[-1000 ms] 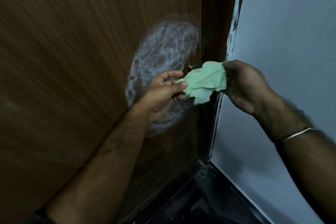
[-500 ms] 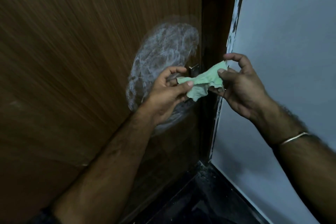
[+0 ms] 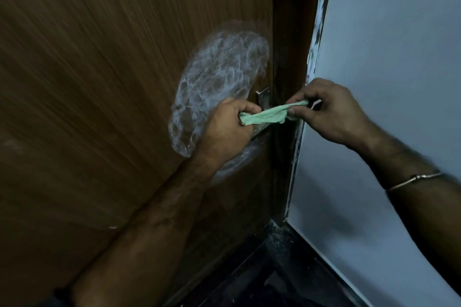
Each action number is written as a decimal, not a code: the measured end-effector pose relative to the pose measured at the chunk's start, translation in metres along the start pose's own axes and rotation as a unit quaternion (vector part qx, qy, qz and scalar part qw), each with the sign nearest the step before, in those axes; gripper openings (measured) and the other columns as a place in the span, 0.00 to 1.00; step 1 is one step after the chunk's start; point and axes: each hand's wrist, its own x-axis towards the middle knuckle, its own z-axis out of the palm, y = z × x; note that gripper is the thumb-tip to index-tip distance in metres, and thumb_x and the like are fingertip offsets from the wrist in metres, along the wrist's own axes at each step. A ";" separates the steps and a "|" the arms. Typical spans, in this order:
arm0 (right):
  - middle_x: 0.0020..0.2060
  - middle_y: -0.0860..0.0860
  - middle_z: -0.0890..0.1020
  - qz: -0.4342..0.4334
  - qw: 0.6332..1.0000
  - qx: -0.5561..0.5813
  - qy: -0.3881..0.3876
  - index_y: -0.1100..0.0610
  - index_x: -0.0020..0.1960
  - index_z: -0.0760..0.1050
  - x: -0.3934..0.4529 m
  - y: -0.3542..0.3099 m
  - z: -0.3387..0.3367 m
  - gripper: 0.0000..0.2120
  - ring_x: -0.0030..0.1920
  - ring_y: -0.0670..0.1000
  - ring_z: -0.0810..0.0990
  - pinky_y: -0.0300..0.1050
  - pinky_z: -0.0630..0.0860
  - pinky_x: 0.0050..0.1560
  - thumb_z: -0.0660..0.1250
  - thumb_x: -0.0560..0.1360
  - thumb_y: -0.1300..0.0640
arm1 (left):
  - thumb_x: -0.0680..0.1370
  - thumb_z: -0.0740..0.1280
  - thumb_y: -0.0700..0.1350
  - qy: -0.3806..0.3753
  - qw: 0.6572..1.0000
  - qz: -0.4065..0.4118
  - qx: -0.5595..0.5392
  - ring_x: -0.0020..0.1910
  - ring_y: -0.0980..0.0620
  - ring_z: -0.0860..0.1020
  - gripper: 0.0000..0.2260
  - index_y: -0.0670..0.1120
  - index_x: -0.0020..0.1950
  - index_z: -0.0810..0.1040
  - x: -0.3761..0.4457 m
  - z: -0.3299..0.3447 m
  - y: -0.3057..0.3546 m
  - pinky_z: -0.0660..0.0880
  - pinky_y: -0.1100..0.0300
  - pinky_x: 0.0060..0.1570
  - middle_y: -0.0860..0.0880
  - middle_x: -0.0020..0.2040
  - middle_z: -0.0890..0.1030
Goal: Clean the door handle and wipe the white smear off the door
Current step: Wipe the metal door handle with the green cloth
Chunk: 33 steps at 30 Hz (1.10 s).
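- Head view: the left hand (image 3: pixel 225 129) grips one end of the green cloth (image 3: pixel 268 115), and the right hand (image 3: pixel 334 112) pinches the other end, so the cloth is stretched in front of the door handle (image 3: pixel 263 99).
- The white smear (image 3: pixel 214 90) is still on the door (image 3: pixel 99 82), just beside the handle.
- To do it well, I think the cloth should stay tight while it rubs the handle.
- No writing can be read.

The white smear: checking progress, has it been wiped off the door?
No, the white smear still covers a broad oval patch of the door.
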 end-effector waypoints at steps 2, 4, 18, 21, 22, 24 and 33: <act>0.48 0.46 0.76 -0.016 1.000 -0.020 -0.011 0.49 0.47 0.82 0.006 -0.001 -0.005 0.04 0.49 0.43 0.74 0.33 0.69 0.42 0.73 0.73 0.56 | 0.73 0.75 0.41 -0.005 0.999 0.038 0.025 0.46 0.63 0.74 0.08 0.52 0.49 0.82 -0.002 0.000 -0.002 0.72 0.71 0.45 0.59 0.46 0.74; 0.52 0.46 0.76 -0.020 0.999 -0.011 -0.031 0.50 0.46 0.82 0.013 -0.002 -0.010 0.03 0.53 0.43 0.75 0.34 0.72 0.47 0.72 0.74 0.57 | 0.73 0.73 0.41 -0.009 0.995 0.083 0.046 0.52 0.57 0.74 0.11 0.55 0.51 0.79 -0.005 -0.002 -0.003 0.74 0.52 0.56 0.61 0.47 0.74; 0.42 0.41 0.81 -0.065 0.997 0.022 0.018 0.50 0.47 0.79 0.033 -0.030 -0.017 0.06 0.43 0.38 0.80 0.30 0.75 0.44 0.72 0.73 0.60 | 0.78 0.65 0.37 -0.121 0.993 -0.003 -0.018 0.55 0.52 0.77 0.20 0.48 0.70 0.76 0.003 -0.001 0.003 0.74 0.62 0.53 0.51 0.65 0.76; 0.44 0.45 0.79 -0.165 0.982 -0.069 0.053 0.52 0.49 0.79 0.006 -0.030 0.003 0.06 0.44 0.43 0.75 0.35 0.74 0.46 0.71 0.73 0.59 | 0.82 0.62 0.43 -0.075 0.917 -0.178 -0.349 0.56 0.44 0.81 0.11 0.43 0.60 0.80 0.001 0.001 0.011 0.78 0.50 0.58 0.43 0.57 0.83; 0.45 0.48 0.79 -0.188 0.976 -0.094 0.053 0.54 0.50 0.80 -0.005 -0.028 0.012 0.06 0.45 0.47 0.76 0.41 0.75 0.46 0.70 0.73 0.59 | 0.82 0.62 0.45 -0.055 0.881 -0.207 -0.422 0.54 0.47 0.83 0.11 0.43 0.57 0.81 0.001 0.003 0.012 0.79 0.52 0.55 0.44 0.54 0.85; 0.48 0.53 0.81 -0.217 0.963 -0.148 0.055 0.57 0.52 0.81 -0.024 -0.023 0.032 0.08 0.48 0.55 0.77 0.51 0.74 0.46 0.70 0.74 0.59 | 0.82 0.64 0.46 -0.035 0.832 -0.237 -0.500 0.49 0.50 0.84 0.11 0.41 0.57 0.81 0.001 0.007 0.014 0.81 0.57 0.47 0.45 0.51 0.86; 0.47 0.49 0.82 0.104 0.922 0.342 0.151 0.55 0.56 0.78 -0.040 -0.020 0.057 0.10 0.47 0.44 0.82 0.37 0.78 0.46 0.70 0.76 0.58 | 0.79 0.65 0.32 0.019 0.858 -0.231 -0.459 0.51 0.47 0.85 0.12 0.38 0.62 0.76 0.004 0.022 0.009 0.82 0.57 0.44 0.41 0.55 0.85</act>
